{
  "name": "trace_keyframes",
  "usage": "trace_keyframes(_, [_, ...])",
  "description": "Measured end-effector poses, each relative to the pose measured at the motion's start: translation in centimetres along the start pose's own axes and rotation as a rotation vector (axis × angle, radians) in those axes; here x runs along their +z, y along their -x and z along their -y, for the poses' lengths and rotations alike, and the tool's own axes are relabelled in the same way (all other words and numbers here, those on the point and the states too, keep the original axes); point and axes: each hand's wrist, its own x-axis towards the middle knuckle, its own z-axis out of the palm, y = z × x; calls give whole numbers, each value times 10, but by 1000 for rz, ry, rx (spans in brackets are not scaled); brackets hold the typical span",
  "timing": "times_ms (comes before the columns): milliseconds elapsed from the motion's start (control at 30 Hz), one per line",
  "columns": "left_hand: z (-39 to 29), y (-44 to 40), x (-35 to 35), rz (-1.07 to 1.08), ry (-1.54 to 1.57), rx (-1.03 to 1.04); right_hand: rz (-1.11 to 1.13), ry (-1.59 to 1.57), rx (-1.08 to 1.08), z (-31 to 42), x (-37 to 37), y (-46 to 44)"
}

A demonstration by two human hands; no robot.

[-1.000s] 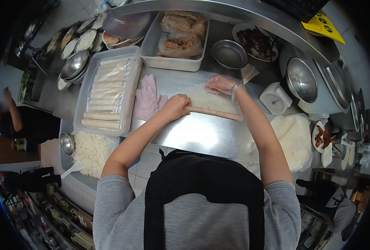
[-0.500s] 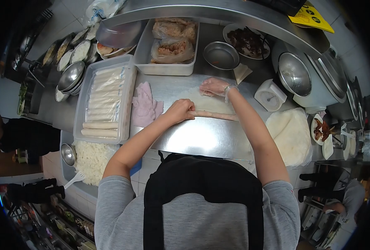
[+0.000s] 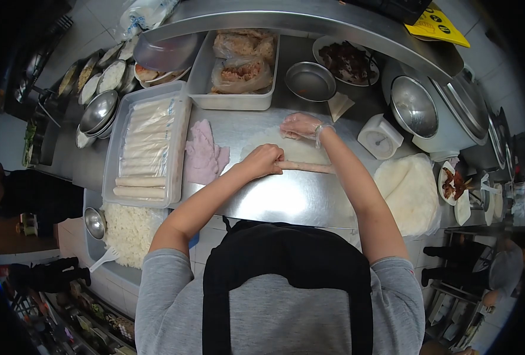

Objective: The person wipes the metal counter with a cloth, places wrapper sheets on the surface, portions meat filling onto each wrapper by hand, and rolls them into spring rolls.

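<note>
Shiny steel counter [image 3: 239,202]; long, slim, pinkish-beige roll [image 3: 307,167] along pale sheet [image 3: 303,151].

The left hand [image 3: 263,161] covers one end of the roll [image 3: 308,167] from me; the other end meets the right forearm [image 3: 350,168], and I can't tell whether it runs on behind. The right hand [image 3: 299,126] hides part of the sheet [image 3: 301,152], and whatever its fingers hold escapes me. Right of the hands, the scale's [image 3: 379,136] dial is too small to read. Beyond them, the top edge crops a black box [image 3: 395,10]. Left of them, a tray [image 3: 139,202] partly covers the rice [image 3: 126,234]. Far right, a person [image 3: 506,266] blurs.
</note>
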Motion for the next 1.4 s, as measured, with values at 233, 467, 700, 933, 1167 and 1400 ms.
trace_keyframes(233, [-1, -1, 6, -28, 3, 9, -5, 180, 29, 25, 4, 24])
trace_keyframes(467, [-7, 2, 8, -77, 18, -30, -128, 641, -45, 38, 69, 85])
trace_keyframes(700, [-4, 4, 5, -23, -85, -132, -290, 816, 20, 14, 72, 92])
trace_keyframes(933, [-10, 8, 12, -116, -122, -81, -391, 735, -22, 24, 85, 89])
trace_keyframes(1167, [18, 47, -12, -148, -97, -132, -374, 744, -15, -15, 54, 127])
trace_keyframes(1400, [32, 61, -22, -205, 188, -96, -478, 299, -82, -12, 46, 154])
